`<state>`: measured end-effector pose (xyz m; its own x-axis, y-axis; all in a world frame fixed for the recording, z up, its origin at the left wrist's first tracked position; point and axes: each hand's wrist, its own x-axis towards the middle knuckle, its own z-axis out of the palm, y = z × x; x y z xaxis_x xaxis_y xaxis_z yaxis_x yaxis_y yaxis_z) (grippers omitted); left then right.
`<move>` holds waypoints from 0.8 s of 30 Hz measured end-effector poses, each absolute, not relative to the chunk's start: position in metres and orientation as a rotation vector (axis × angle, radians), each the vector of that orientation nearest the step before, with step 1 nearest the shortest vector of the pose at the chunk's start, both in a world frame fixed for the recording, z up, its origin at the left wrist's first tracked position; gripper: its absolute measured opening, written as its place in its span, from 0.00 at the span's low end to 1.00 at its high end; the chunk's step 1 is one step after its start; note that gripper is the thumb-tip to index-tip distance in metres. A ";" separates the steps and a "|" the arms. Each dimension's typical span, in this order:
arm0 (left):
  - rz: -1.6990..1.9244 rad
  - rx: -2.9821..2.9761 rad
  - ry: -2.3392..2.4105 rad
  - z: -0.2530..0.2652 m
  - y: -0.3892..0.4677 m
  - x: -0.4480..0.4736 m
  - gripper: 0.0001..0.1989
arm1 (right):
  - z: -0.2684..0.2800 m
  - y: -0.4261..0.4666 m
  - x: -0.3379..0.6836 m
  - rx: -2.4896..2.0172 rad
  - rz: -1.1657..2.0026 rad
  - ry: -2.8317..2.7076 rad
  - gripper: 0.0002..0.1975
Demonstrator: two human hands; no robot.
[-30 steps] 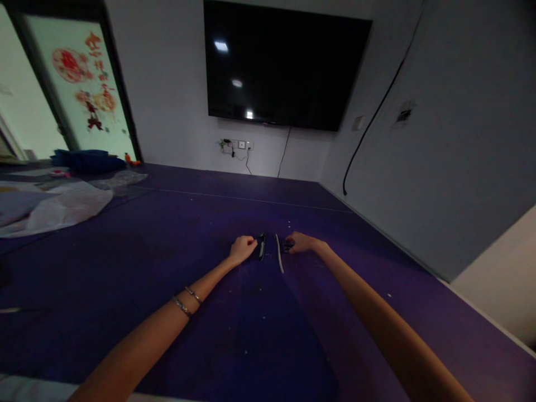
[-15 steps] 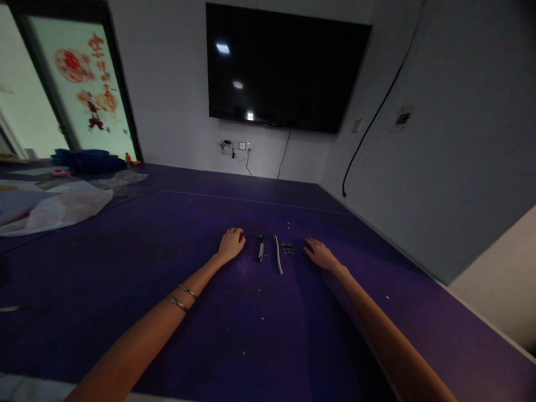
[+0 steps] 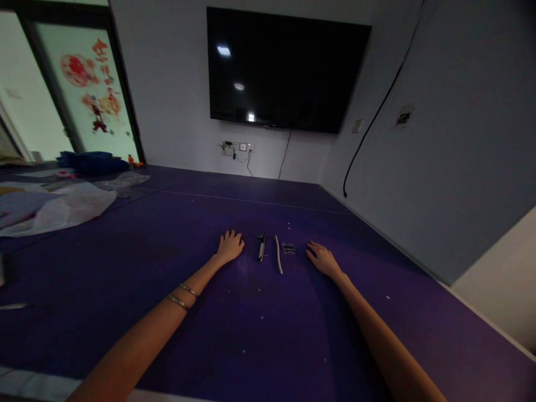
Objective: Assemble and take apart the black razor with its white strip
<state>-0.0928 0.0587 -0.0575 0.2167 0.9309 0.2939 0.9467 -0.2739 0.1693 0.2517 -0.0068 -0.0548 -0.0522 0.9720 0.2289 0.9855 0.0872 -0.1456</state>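
My left hand [image 3: 230, 247] lies flat on the purple tabletop [image 3: 251, 346], fingers spread and nothing in it. Just right of it is a slim black-and-white tool [image 3: 262, 248] with a darker far end; its exact kind is too small to tell. Beside that tool lies a thin, slightly curved whitish stick [image 3: 278, 255]. Further right sits a small, dark, flat packet-like piece [image 3: 288, 248] with a pale edge. My right hand [image 3: 323, 259] rests palm down to the right of this piece, fingers stretched out and empty. Neither hand touches the three items.
White plastic sheeting [image 3: 79, 206] and a blue cloth-like bundle [image 3: 94, 163] lie at the far left. A big television [image 3: 288, 70] hangs on the wall ahead. A black cable [image 3: 372, 120] dangles at the right. White specks dot the tabletop.
My left hand has spread its fingers more and turned slightly. My right hand has shifted a little to the right. The three items between them stay put.
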 end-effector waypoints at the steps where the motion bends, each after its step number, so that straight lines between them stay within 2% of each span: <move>1: -0.529 -2.413 -1.860 -0.058 0.059 -0.093 0.22 | -0.055 -0.007 0.252 -1.954 -0.078 -2.103 0.24; 9: -0.552 -2.410 -1.873 -0.057 0.058 -0.092 0.21 | -0.061 -0.004 0.254 -1.958 -0.090 -2.098 0.25; 16: -0.788 -2.314 -1.868 -0.039 0.049 -0.076 0.14 | -0.061 -0.004 0.254 -1.954 -0.075 -2.092 0.25; 24: -0.625 -2.477 -1.822 -0.026 0.036 -0.025 0.17 | -0.060 -0.005 0.252 -1.918 -0.093 -2.071 0.25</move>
<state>-0.0250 0.0360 -0.0256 0.2466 0.9160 0.3165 0.9174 -0.3259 0.2282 0.2521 -0.0055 -0.0603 -0.0510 0.9609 0.2721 0.9813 0.0988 -0.1650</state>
